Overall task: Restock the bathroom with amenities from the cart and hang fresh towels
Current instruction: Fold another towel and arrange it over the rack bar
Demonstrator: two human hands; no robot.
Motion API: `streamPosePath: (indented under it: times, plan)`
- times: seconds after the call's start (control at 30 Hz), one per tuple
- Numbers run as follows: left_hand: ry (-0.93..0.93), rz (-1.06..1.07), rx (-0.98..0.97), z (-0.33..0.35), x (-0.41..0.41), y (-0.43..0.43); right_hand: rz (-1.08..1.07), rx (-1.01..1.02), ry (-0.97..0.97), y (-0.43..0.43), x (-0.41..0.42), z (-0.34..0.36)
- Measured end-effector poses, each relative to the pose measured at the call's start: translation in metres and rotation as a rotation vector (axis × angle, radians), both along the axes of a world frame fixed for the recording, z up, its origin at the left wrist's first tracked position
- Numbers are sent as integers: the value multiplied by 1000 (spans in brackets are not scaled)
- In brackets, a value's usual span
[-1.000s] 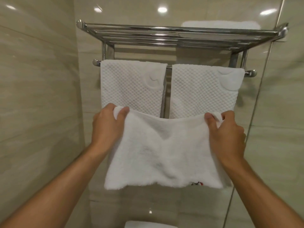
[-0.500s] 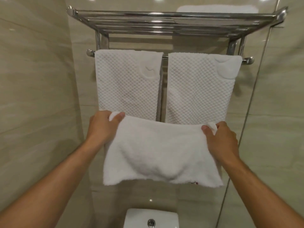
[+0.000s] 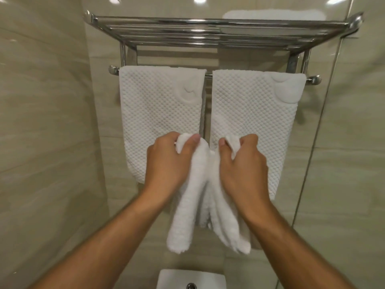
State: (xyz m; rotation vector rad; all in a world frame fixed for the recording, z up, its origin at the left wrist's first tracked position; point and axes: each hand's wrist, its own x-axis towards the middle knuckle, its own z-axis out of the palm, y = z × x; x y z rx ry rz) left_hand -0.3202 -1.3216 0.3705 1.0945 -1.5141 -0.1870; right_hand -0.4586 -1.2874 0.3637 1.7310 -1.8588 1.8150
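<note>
Head view: your fold could slip crooked, since the small white towel (image 3: pixel 208 197) sags loose between two corner grips and its lower edges already hang uneven. Your left hand (image 3: pixel 168 163) and right hand (image 3: pixel 241 165), nearly together, each pinch a bunched top corner, fingers curled. The towel hangs before the two waffle towels (image 3: pixel 160 113) on the chrome rail (image 3: pixel 208 75), possibly brushing them.

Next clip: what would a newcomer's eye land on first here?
Both hands, left hand and right hand, meet at centre frame, gripping a bunched white towel that droops between them. Behind hang two waffle-weave towels side by side on a chrome rack.
</note>
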Motion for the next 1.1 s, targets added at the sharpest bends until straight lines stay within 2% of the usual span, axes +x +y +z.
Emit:
streamPosePath:
  times: [0.2, 0.3, 0.37, 0.47, 0.53, 0.63, 0.7, 0.77, 0.87, 0.97, 1.1]
  plan:
    - [-146, 0, -78, -2, -3, 10, 159, -83, 31, 8, 12, -4]
    - [-156, -79, -20, -2, 8, 4, 385, -84, 29, 7, 4, -9]
    - [-128, -200, 13, 0, 19, 0, 443, -118, 162, 4, -8, -11]
    - [-195, -456, 43, 6, 30, 0, 303, -160, 490, -2, -27, -4]
    - [-276, -512, 46, 8, 32, 0, 355, -117, 533, -2, -33, 4]
    - [-289, -558, 87, 8, 28, 0, 520, 13, 491, 0, -36, 8]
    - [-230, -563, 115, 7, 26, -2, 631, 146, 368, 2, -35, 9]
    - [-172, -564, 116, 4, 28, -1, 672, 192, 282, 3, -34, 9]
    - [-149, -633, 78, -5, 35, 6, 648, 172, 293, 6, -32, 12]
    - [-86, -772, 147, -16, 55, 11, 551, 123, 249, 7, -37, 18]
    - [-212, -753, 275, -25, 78, 7, 413, 63, 53, 5, -48, 31]
